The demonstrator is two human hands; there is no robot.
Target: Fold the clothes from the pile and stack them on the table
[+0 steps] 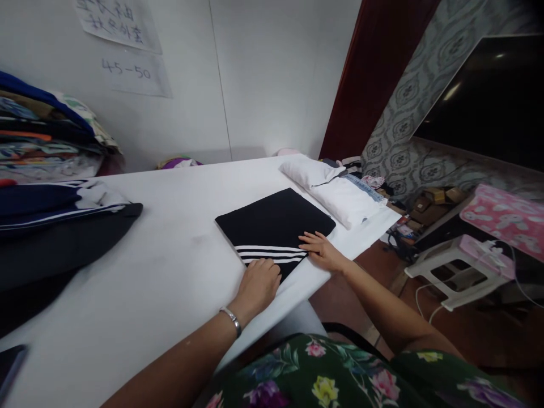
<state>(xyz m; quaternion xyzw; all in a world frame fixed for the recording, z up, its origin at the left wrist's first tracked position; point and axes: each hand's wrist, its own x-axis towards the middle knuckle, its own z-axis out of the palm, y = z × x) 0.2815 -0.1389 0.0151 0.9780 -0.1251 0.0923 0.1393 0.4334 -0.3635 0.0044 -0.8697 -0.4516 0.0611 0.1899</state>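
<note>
A black folded garment [276,218] with several white stripes lies flat on the white table [170,243]. The stripes run across its near part. My left hand [261,283], with a silver bracelet at the wrist, rests at the near left corner with its fingers curled together over the cloth; its fingertips are partly hidden. On the near right edge, my right hand [325,253] lies with its fingers stretched out across the stripes. What its thumb does beneath is hard to see.
White plastic packages [331,195] lie beyond the garment at the table's far right. Dark clothes [59,226] are heaped at the left, with stacked clothing [46,124] behind. A dark device [11,368] sits at the lower left. A white stool [463,272] stands right of the table.
</note>
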